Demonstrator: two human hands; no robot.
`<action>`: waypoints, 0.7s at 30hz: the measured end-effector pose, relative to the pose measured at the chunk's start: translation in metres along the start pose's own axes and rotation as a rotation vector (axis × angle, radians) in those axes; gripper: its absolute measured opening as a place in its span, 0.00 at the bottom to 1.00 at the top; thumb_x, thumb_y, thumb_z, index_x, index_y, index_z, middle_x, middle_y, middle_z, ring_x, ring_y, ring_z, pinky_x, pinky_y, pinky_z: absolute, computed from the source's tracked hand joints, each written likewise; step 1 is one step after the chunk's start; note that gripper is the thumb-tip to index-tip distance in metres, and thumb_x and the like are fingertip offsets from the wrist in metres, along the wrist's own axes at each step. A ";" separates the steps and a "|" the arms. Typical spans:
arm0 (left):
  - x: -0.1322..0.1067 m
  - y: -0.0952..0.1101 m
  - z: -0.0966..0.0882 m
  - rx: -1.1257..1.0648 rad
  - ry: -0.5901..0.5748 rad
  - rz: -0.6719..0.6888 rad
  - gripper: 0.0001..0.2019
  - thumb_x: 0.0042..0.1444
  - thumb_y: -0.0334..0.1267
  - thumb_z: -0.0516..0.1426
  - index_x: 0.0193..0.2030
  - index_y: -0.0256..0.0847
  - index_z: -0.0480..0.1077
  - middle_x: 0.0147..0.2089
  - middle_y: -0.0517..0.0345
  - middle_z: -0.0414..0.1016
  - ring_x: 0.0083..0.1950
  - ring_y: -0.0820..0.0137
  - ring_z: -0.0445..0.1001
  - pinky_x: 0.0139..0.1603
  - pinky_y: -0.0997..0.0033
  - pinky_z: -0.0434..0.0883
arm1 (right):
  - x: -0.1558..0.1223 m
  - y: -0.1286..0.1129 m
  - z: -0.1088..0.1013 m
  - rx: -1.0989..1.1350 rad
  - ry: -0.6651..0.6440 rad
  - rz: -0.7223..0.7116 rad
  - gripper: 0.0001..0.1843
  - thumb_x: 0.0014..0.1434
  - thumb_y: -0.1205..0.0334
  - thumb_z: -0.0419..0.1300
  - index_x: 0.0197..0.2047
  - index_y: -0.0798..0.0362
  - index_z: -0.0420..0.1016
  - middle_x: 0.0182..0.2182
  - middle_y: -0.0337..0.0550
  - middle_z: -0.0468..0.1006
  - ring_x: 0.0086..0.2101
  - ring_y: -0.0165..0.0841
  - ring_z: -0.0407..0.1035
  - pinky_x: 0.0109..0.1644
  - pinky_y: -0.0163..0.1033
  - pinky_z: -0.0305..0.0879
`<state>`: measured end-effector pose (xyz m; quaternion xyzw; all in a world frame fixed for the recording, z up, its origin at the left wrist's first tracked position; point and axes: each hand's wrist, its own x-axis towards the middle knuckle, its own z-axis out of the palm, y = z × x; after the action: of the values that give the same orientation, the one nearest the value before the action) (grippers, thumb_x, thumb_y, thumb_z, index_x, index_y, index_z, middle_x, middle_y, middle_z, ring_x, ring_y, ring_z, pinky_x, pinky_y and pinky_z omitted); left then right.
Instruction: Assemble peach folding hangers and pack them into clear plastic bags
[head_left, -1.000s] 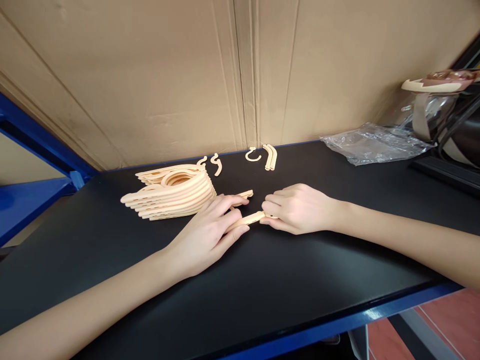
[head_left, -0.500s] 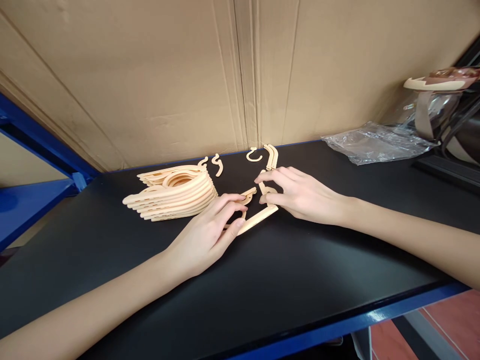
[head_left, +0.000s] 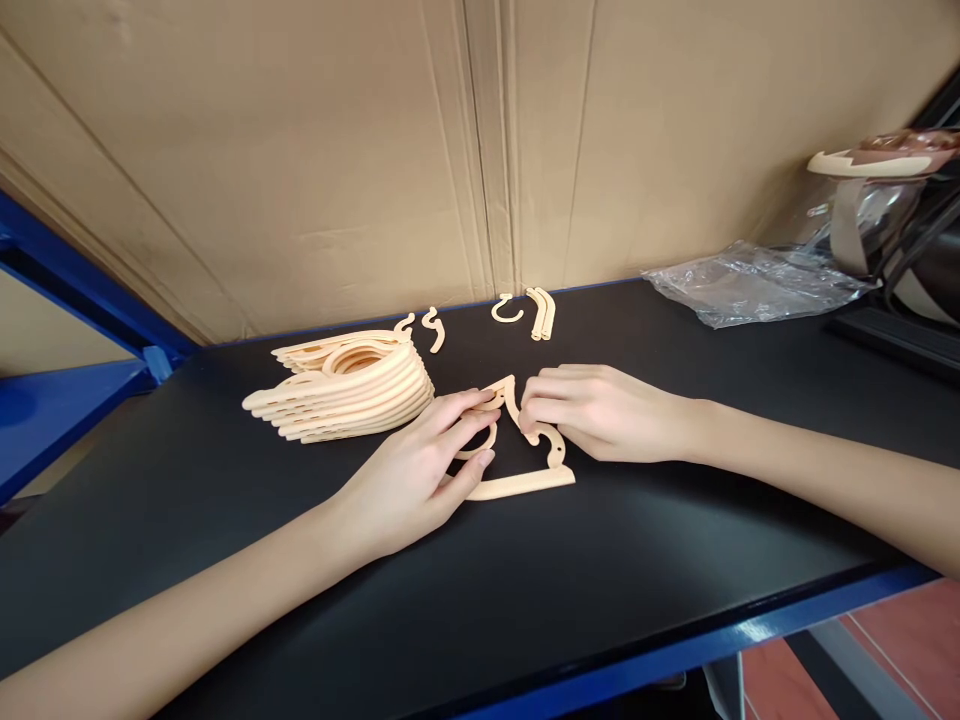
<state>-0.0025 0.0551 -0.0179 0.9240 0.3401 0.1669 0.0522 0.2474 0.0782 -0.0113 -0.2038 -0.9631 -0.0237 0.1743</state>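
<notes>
- Black tabletop [head_left: 480,590] in front of me, and on it, between my hands, a cream folding clothes hanger [head_left: 493,440] whose ring-shaped middle shows partly beneath my fingers.
- Half a second ago its straight front arm [head_left: 521,486] slanted up toward my right fingers; now it has swung nearer to me and lies almost level, well clear of the ring.
- Between that arm and the hanger's far arm [head_left: 500,386], an S-curved hook piece [head_left: 555,440] has come into fuller view. Its near end reaches the front arm's tip; whether they are fastened, I cannot tell.
- I judge from this that the hanger is loosened and spread, with its parts not yet lined up.
- My left hand [head_left: 424,455] holds the hanger down, fingers bent over it, thumb on the near side.
- My right hand [head_left: 611,415], more open a moment ago, has its fingers curled in and pinching the hook piece.
- Just beyond my left hand sits a stack of folded hangers [head_left: 352,395], unmoved.
- Farther back lie loose hooks [head_left: 507,310] and a pair of curved bars [head_left: 541,315].
- Off to the right, a crumpled plastic bag [head_left: 757,287]; behind everything, brown cardboard [head_left: 300,160].
</notes>
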 end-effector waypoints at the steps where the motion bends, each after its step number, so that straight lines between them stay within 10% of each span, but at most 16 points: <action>1: 0.000 0.000 0.000 0.006 0.000 0.001 0.20 0.68 0.41 0.47 0.61 0.34 0.65 0.66 0.48 0.62 0.65 0.64 0.63 0.65 0.64 0.64 | 0.000 -0.003 0.000 0.021 0.004 0.002 0.10 0.66 0.70 0.47 0.39 0.55 0.69 0.33 0.40 0.72 0.34 0.31 0.62 0.39 0.36 0.59; 5: 0.001 0.000 0.000 -0.002 -0.009 -0.016 0.21 0.68 0.42 0.46 0.63 0.35 0.63 0.68 0.49 0.59 0.68 0.62 0.60 0.68 0.61 0.61 | 0.003 -0.018 -0.002 0.052 0.020 -0.042 0.16 0.65 0.50 0.54 0.34 0.55 0.68 0.29 0.38 0.69 0.32 0.30 0.60 0.38 0.37 0.57; 13: 0.001 0.000 -0.004 -0.108 -0.011 -0.055 0.23 0.70 0.42 0.42 0.69 0.41 0.52 0.70 0.53 0.56 0.69 0.64 0.57 0.70 0.60 0.58 | 0.006 -0.054 0.000 0.207 -0.007 -0.114 0.20 0.61 0.45 0.57 0.36 0.57 0.72 0.31 0.40 0.70 0.33 0.31 0.60 0.36 0.38 0.55; 21: 0.001 0.000 -0.004 -0.186 -0.004 -0.074 0.22 0.70 0.42 0.42 0.69 0.43 0.51 0.69 0.53 0.58 0.67 0.64 0.61 0.68 0.61 0.59 | 0.006 -0.059 -0.006 0.220 -0.123 -0.101 0.12 0.55 0.67 0.57 0.44 0.57 0.70 0.38 0.42 0.73 0.37 0.32 0.61 0.44 0.38 0.59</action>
<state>-0.0031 0.0554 -0.0137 0.9023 0.3571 0.1936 0.1445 0.2209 0.0252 -0.0021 -0.1359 -0.9778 0.0858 0.1346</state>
